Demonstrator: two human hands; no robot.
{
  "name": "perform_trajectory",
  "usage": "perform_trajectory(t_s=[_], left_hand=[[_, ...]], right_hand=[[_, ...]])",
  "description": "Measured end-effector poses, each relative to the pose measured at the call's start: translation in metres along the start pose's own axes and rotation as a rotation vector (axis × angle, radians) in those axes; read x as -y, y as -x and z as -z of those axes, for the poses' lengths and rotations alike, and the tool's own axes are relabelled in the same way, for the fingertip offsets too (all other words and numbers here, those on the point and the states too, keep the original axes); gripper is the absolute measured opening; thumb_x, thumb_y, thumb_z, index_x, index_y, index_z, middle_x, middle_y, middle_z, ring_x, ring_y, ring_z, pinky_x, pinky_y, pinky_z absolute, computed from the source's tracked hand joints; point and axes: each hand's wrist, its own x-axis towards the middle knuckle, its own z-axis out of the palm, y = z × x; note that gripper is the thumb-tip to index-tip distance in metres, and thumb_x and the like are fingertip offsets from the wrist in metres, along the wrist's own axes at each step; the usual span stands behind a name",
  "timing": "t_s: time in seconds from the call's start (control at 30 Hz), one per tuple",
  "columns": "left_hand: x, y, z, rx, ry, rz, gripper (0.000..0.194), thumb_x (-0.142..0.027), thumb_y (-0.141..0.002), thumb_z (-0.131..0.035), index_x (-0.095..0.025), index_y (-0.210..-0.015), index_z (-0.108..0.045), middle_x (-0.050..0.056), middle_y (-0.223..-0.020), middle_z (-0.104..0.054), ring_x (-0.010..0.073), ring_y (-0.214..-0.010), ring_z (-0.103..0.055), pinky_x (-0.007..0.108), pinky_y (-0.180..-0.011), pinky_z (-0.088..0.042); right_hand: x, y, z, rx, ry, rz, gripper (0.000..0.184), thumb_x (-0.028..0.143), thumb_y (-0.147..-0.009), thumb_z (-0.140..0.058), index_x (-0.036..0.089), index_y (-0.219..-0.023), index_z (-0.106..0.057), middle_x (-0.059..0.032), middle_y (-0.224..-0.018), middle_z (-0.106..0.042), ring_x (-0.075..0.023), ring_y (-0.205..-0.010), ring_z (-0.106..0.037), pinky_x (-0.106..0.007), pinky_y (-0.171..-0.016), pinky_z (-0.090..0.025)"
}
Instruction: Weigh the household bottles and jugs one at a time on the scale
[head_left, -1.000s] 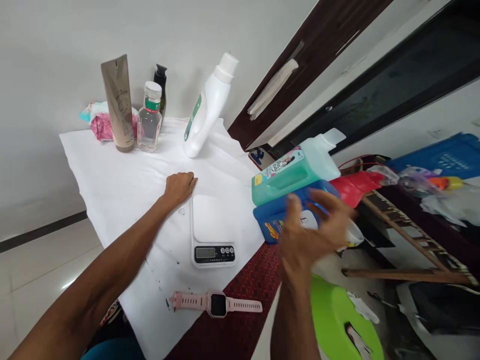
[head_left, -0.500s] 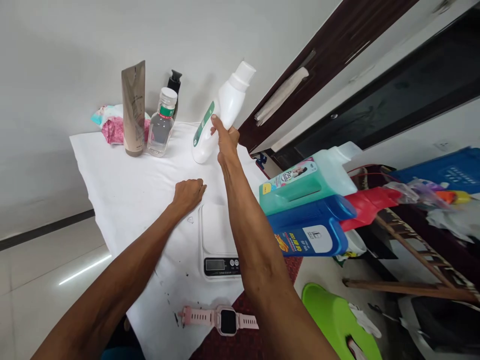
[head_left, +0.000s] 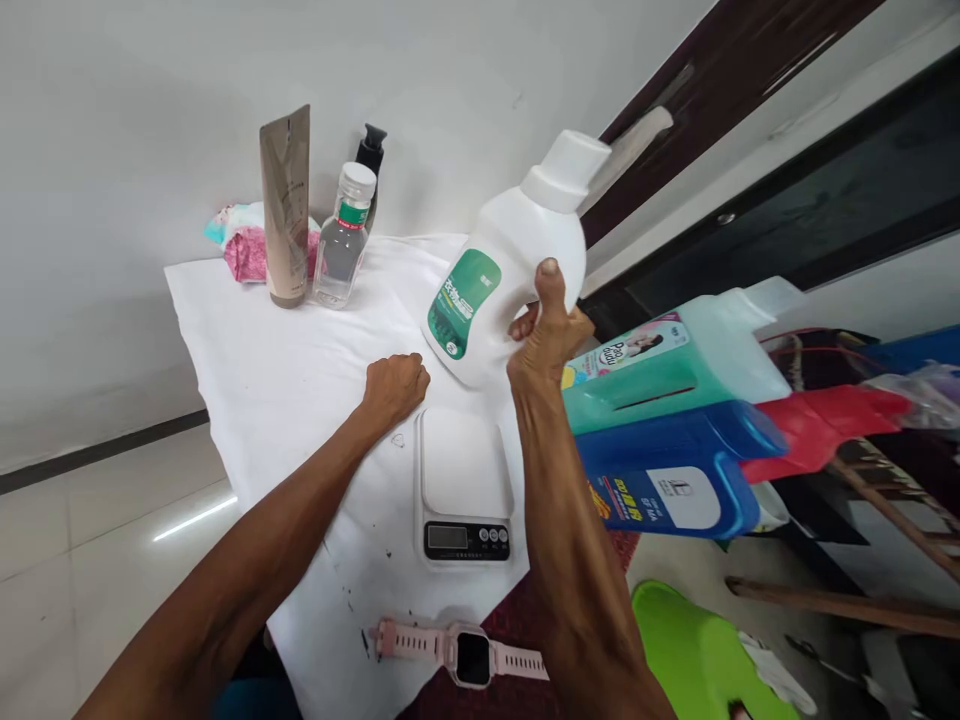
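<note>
A white detergent bottle [head_left: 502, 270] with a green label hangs tilted above the cloth, its cap up and to the right. My right hand [head_left: 551, 335] is wrapped round its handle, thumb on top. Closed in a fist, my left hand [head_left: 396, 387] rests on the white cloth [head_left: 300, 370], and I see nothing in it. Just right of that fist lies a white kitchen scale [head_left: 465, 470] with a dark display; its plate bears nothing. A pink smartwatch [head_left: 472, 657] lies nearest to me, below the scale.
Toward the wall stand a beige tube [head_left: 285, 210], a clear bottle [head_left: 343, 245], a black pump bottle [head_left: 370, 155] and a pink pack [head_left: 247, 252]. At right are a green jug [head_left: 652, 375] and a blue bottle [head_left: 675, 465] with a red top. A lime-green tub [head_left: 690, 645] is on the floor.
My right hand has brought the detergent bottle nearer and turned its label toward me. The view has shifted slightly; my left fist stays beside the scale.
</note>
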Motion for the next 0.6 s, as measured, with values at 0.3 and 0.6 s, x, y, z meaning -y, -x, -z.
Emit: perform_trajectory(t_s=[0.3,0.6], left_hand=[[0.000,0.003,0.001,-0.021,-0.020,-0.026,0.040,-0.030,-0.108,-0.037,-0.017,-0.109,-0.074,0.016,-0.107,-0.078,0.0319,-0.102,-0.073,0.038,-0.076,-0.039],[0.005,-0.001,-0.005,-0.046,-0.025,-0.044,0.042,-0.033,-0.107,-0.036,-0.018,-0.109,-0.075,0.016,-0.109,-0.078,0.0313,-0.101,-0.071,0.039,-0.079,-0.041]], right_hand=[[0.096,0.034,0.098,0.092,-0.153,0.180,0.070,0.075,-0.081,-0.074,0.028,-0.047,-0.036,0.0087,-0.043,-0.024,-0.0077,-0.035,-0.023,-0.028,-0.036,-0.020],[0.101,0.102,0.143,0.169,-0.213,0.046,0.065,0.061,-0.074,-0.083,0.025,-0.048,-0.037,0.0101,-0.040,-0.029,-0.0058,-0.030,-0.021,-0.024,-0.030,-0.023]])
